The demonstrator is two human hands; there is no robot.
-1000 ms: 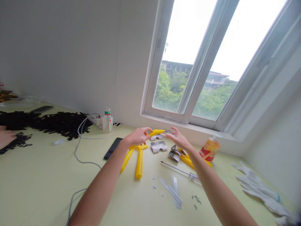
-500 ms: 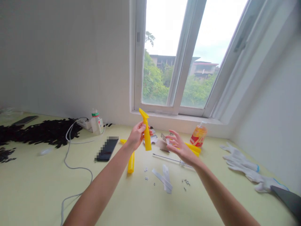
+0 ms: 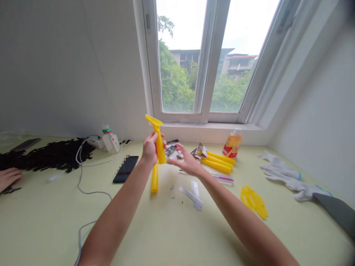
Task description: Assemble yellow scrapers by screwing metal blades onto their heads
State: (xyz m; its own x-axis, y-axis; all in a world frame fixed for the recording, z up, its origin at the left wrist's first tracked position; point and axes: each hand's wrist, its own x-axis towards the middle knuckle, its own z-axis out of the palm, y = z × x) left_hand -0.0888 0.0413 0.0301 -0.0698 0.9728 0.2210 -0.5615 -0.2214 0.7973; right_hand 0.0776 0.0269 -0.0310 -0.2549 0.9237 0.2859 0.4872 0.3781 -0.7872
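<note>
My left hand grips a yellow plastic scraper handle and holds it upright, wide head up, above the table. My right hand is just to its right with fingers spread, nearest a small dark card packet; whether it holds anything I cannot tell. A second yellow handle lies on the table below my left hand. Flat metal blades and small screws lie in front of my right forearm.
More yellow handles and opened packets lie near an orange bottle. A screwdriver, yellow plastic pieces, white gloves, a phone, a cable, a small bottle and black scraps are around. Another person's hand is far left.
My left hand lifted the yellow handle from the table and turned it upright. My right hand drew in beside it. The view swung right, showing yellow pieces on the table.
</note>
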